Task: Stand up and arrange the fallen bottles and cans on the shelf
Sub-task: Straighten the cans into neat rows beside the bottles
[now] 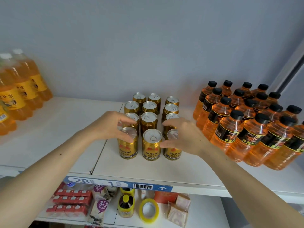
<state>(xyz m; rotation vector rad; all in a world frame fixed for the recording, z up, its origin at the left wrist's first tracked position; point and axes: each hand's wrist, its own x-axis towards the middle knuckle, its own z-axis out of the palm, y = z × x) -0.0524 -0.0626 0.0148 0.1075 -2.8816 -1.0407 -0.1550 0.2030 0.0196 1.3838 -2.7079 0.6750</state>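
Note:
Gold "Wealth Bull" cans stand upright in three columns on the white shelf (pixel 148 170). My left hand (pixel 107 127) curls around the top of the front-left can (pixel 128 150), with thumb and fingers on its rim. Around the front-right can (pixel 172 153) wraps my right hand (pixel 187 137), its thumb lying between that can and the front-middle can (pixel 151 145). Behind them stand several more gold cans (pixel 148 119), all upright. No can or bottle in view lies on its side.
Several orange bottles with black caps (pixel 246 129) stand packed together to the right of the cans. Orange bottles with yellow labels (pixel 16 89) stand at the far left. Below the blue shelf label (pixel 115 184) are red boxes (pixel 70 201), snack packs and a yellow tape roll (pixel 148 210).

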